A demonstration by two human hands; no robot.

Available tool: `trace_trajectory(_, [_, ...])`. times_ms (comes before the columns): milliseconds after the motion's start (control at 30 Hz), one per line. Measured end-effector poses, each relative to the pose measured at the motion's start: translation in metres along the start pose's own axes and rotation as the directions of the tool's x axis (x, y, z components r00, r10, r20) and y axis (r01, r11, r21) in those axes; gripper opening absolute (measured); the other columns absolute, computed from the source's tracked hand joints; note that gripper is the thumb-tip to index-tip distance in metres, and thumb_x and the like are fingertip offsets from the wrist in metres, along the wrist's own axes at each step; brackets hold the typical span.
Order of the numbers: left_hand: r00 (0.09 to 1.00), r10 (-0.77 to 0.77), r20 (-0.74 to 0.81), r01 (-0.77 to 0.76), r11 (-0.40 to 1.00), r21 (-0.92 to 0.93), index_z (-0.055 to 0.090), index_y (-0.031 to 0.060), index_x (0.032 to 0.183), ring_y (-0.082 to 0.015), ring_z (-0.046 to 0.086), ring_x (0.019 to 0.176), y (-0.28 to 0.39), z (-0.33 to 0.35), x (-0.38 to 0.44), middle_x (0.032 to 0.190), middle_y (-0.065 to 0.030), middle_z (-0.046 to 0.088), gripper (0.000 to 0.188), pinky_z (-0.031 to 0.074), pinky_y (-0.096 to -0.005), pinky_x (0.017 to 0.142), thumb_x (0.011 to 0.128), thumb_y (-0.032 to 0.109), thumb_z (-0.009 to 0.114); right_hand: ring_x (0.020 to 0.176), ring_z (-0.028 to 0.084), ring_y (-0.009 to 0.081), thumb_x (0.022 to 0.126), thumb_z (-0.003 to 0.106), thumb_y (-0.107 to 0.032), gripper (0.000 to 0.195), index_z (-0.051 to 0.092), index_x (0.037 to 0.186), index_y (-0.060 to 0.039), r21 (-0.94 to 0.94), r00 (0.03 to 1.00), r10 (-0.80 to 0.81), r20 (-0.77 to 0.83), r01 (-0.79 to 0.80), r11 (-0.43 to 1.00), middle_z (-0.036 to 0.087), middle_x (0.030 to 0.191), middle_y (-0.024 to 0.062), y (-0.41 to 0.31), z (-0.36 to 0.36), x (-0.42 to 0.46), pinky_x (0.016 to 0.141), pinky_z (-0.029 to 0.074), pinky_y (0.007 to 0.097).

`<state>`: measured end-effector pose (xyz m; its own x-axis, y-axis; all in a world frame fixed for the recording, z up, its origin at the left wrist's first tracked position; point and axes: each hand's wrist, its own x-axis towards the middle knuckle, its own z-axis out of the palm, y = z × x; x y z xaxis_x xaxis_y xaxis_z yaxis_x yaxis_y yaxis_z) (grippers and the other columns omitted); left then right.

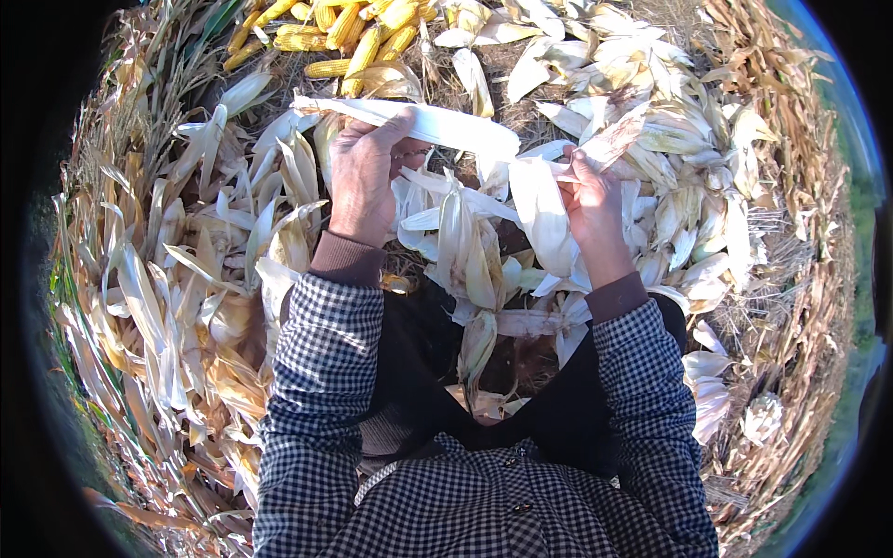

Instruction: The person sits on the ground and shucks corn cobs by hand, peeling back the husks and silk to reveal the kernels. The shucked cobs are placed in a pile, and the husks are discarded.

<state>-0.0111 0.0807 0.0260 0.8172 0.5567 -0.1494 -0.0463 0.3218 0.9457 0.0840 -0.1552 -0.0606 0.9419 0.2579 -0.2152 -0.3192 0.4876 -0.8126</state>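
Observation:
My left hand (373, 171) grips a long white piece of corn husk (457, 129) between thumb and fingers, pointing to the right. Glare washes it out, so I cannot tell whether an ear lies inside. Pinched in the fingers of my right hand (591, 199) are loose corn husk leaves (543, 213), one broad leaf drooping and a drier one sticking up to the right. Between my forearms, more dry husks (464, 244) lie on the ground before my knees.
Bare yellow corn cobs (345, 31) are heaped at the far left. A large pile of discarded husks (670, 146) spreads at the right. Along the left lie husk-covered ears and dry corn stalks (160, 293); more dry stalks (802, 335) line the right side.

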Motion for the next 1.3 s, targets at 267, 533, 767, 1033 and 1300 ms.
trace_trajectory(267, [0.994, 0.097, -0.058, -0.099, 0.994, -0.039, 0.063, 0.0019, 0.093, -0.0125, 0.065, 0.064, -0.005, -0.007, 0.001, 0.079, -0.0069, 0.067, 0.014, 0.052, -0.0218, 0.053, 0.087, 0.013, 0.067, 0.089, 0.068, 0.0284, 0.094, 0.056, -0.017, 0.030, 0.053, 0.114, 0.0053, 0.008, 0.996, -0.028, -0.083, 0.029, 1.000, 0.065, 0.104, 0.0182, -0.013, -0.012, 0.000, 0.076, 0.058, 0.0394])
trace_trajectory(533, [0.764, 0.385, -0.518, -0.469, 0.883, -0.035, 0.060, 0.0001, 0.099, -0.0149, 0.062, 0.065, 0.036, -0.038, -0.001, 0.084, -0.0080, 0.064, 0.012, 0.050, -0.0254, 0.053, 0.088, 0.005, 0.061, 0.076, 0.067, 0.0216, 0.093, 0.058, -0.021, 0.032, 0.053, 0.115, 0.0027, -0.363, 1.000, 0.011, -0.015, -0.016, 0.932, 0.065, 0.098, 0.0150, -0.001, -0.034, -0.002, 0.067, 0.056, 0.0319])
trace_trajectory(767, [0.594, 0.346, -0.726, -0.595, 0.796, -0.108, 0.043, -0.0058, 0.121, -0.0248, 0.057, 0.091, 0.069, -0.095, -0.006, 0.105, -0.0190, 0.051, 0.039, 0.055, -0.0374, 0.084, 0.083, -0.012, 0.050, 0.100, 0.062, 0.0315, 0.081, 0.059, -0.007, 0.050, 0.047, 0.128, -0.0007, -0.920, 0.921, -0.085, 0.380, 0.386, 0.075, 0.062, 0.111, 0.0167, 0.074, -0.019, -0.016, 0.089, 0.049, 0.0395])
trace_trajectory(1033, [0.921, 0.282, -0.268, -0.365, 0.865, -0.344, 0.050, -0.0061, 0.118, -0.0179, 0.064, 0.086, 0.052, -0.075, 0.010, 0.104, -0.0141, 0.063, 0.027, 0.055, -0.0279, 0.074, 0.092, 0.001, 0.047, 0.115, 0.051, 0.0348, 0.084, 0.054, -0.011, 0.033, 0.059, 0.117, -0.0128, -0.615, 0.666, 0.052, 0.744, 0.713, -0.336, 0.056, 0.117, 0.0172, 0.208, 0.020, -0.027, 0.094, 0.042, 0.0440])
trace_trajectory(1300, [0.959, 0.213, -0.188, -0.273, 0.877, -0.395, 0.056, -0.0032, 0.108, -0.0141, 0.065, 0.075, 0.057, -0.079, 0.023, 0.093, -0.0108, 0.067, 0.020, 0.055, -0.0222, 0.062, 0.091, 0.002, 0.049, 0.080, 0.067, 0.0220, 0.095, 0.055, -0.025, 0.028, 0.061, 0.110, -0.0022, -0.441, 0.985, 0.119, 0.124, -0.053, 0.896, 0.065, 0.099, 0.0107, 0.113, 0.017, 0.038, 0.065, 0.058, 0.0353])
